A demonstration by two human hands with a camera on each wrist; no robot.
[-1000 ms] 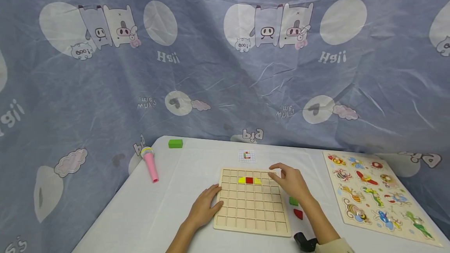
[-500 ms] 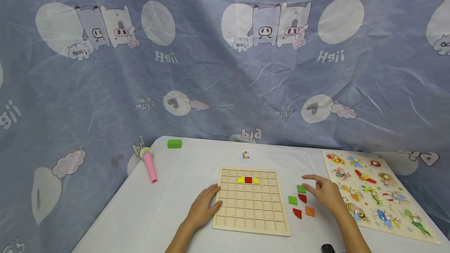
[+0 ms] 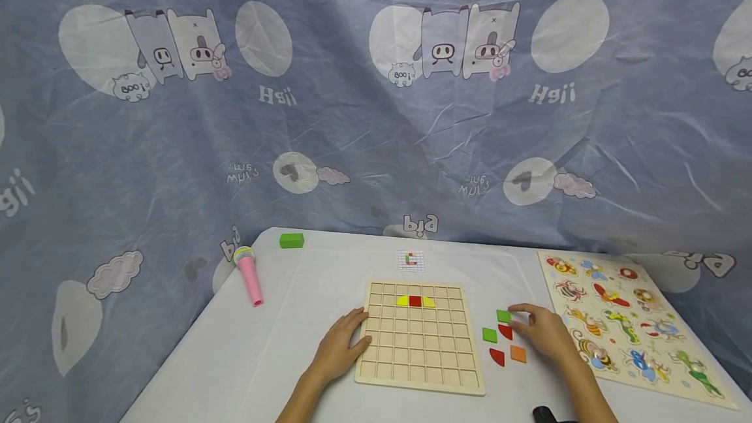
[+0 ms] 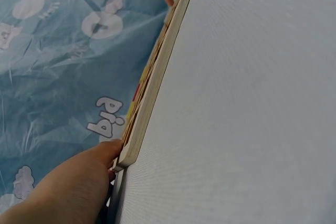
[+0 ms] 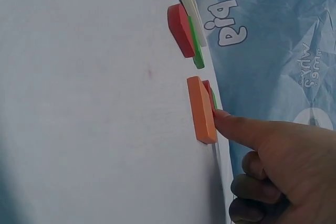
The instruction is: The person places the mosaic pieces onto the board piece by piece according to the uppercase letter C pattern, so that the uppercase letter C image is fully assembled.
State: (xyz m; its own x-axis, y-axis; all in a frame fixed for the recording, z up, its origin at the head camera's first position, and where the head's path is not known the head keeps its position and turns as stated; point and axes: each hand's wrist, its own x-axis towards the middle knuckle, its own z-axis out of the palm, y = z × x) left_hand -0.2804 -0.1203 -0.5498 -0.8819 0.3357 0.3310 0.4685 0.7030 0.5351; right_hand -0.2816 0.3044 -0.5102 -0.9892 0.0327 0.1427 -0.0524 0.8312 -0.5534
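Observation:
My left hand point(image 3: 343, 346) rests on the left edge of a wooden grid board point(image 3: 420, 361); in the left wrist view its thumb lies at the board's corner. Two yellow pieces point(image 3: 402, 301) flank a red square point(image 3: 415, 301) in one row of the grid. To the right of the board, my right hand point(image 3: 546, 333) has index finger and thumb apart at the right side of a green square piece point(image 3: 502, 316) and a red quarter-round piece point(image 3: 505, 331). In the right wrist view an orange block point(image 5: 201, 111) partly hides these pieces by the thumb.
Nearby lie another green square point(image 3: 489, 335), another red quarter-round point(image 3: 497, 357) and the orange square. A pattern card point(image 3: 411, 260) sits behind the board. An insect puzzle board point(image 3: 631, 325) lies right; a pink toy microphone point(image 3: 250, 277) and green block point(image 3: 291, 240) lie left.
My right hand has moved right from above the board to the loose pieces, then lowered toward the green square and red quarter-round. The left hand stays on the board's edge.

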